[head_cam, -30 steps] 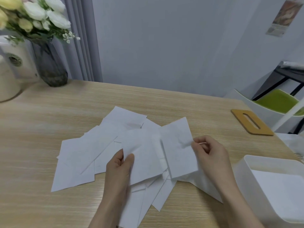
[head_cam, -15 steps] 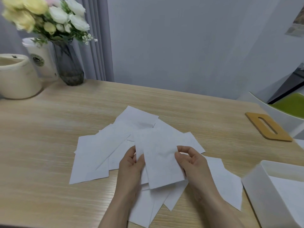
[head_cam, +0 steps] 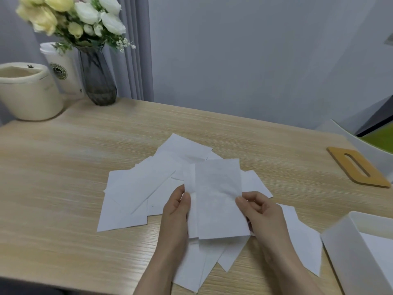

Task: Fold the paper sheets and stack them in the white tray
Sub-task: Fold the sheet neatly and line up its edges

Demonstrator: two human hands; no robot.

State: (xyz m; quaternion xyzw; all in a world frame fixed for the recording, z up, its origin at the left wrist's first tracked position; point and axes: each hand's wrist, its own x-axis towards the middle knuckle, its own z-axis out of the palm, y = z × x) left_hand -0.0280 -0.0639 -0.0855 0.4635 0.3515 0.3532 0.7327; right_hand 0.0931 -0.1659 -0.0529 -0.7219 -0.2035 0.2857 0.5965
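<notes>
1. We held one thin white paper sheet [head_cam: 214,199] between both hands above the loose pile of white paper sheets [head_cam: 144,194] that lay in the middle of the light wooden table [head_cam: 63,167].
2. Our left hand [head_cam: 176,218] pinched the left long edge of the sheet, thumb on top. Our right hand [head_cam: 261,213] pinched the right long edge with curled fingers.
3. One second before, the sheet was still half open, with one flap standing up near the right hand. Now the flap lay down over the other half, and only a narrow strip of the lower layer showed along the left side. So we judged that the fold was almost closed, but the edges were not yet matched exactly.
4. The hands had also come closer together in this time.
5. The white plastic tray [head_cam: 340,237] stood at the right near corner of the table, and at least one white sheet seemed to lie already inside it.
6. Many flat sheets stayed in the pile, so we judged the task was far from finished.
7. At the far left corner stood a dark glass vase with flowers [head_cam: 97,81] and a cream pot [head_cam: 29,90]; a wooden slotted plate [head_cam: 359,167] lay at the right edge.
</notes>
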